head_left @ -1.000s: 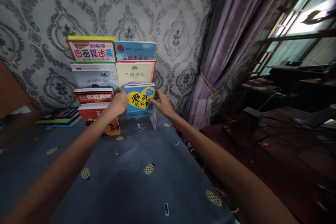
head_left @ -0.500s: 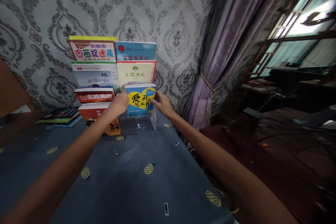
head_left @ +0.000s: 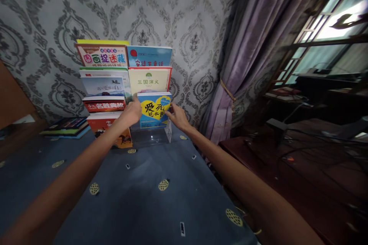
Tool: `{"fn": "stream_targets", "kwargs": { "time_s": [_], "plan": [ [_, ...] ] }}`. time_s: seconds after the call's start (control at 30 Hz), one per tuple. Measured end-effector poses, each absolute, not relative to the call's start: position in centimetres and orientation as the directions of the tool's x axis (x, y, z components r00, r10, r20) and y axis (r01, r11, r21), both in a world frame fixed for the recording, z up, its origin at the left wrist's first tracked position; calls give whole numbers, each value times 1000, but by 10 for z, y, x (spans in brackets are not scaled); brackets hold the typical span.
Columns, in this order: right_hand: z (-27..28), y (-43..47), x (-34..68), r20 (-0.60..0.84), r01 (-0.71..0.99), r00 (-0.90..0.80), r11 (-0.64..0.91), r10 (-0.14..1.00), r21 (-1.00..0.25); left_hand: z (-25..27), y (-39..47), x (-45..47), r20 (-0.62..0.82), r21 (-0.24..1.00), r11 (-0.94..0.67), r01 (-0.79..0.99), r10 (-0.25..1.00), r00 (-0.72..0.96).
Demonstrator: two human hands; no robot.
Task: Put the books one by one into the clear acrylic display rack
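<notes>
A blue book (head_left: 152, 122) with a yellow heart on its cover stands upright in the right column of a clear tiered book stand (head_left: 152, 137). My left hand (head_left: 132, 112) is closed at the book's left edge, its fingertips partly hidden. At the opposite edge, my right hand (head_left: 177, 116) grips the book with thumb and fingers. Behind it rise a cream book (head_left: 148, 80) and a light blue book (head_left: 149, 55). The left column holds an orange book (head_left: 123, 141), a red book (head_left: 105, 105), a grey-blue book (head_left: 105, 86) and a picture-puzzle book (head_left: 105, 55).
A stack of books (head_left: 67, 128) lies flat left of the stand. The dark blue tablecloth (head_left: 135, 199) has a pineapple print. A patterned wall (head_left: 195, 26) is close behind, with a tied purple curtain (head_left: 227, 99) to the right. Cables (head_left: 310, 145) trail over dark red furniture beyond the table edge.
My right hand has slid slightly down the book's right edge. The left hand and the book hold nearly the same place.
</notes>
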State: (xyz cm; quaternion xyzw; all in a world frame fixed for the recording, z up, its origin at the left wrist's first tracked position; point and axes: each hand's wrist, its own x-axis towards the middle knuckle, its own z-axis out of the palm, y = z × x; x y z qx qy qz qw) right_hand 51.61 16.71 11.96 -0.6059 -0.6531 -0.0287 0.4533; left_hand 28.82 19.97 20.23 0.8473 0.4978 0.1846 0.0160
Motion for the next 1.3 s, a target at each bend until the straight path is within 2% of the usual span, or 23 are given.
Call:
{"fn": "stream_targets", "kwargs": {
  "time_s": [0.27,1.0,1.3],
  "plan": [
    [120,166,516,634,819,151,264,758,-510,199,201,288,309,197,-483,853,856,414],
    [120,168,521,606,761,148,302,781,-574,206,196,271,332,183,-570,801,803,495],
    [118,168,523,581,721,151,313,800,-618,188,144,230,476,190,-662,725,708,522]
  ]
}}
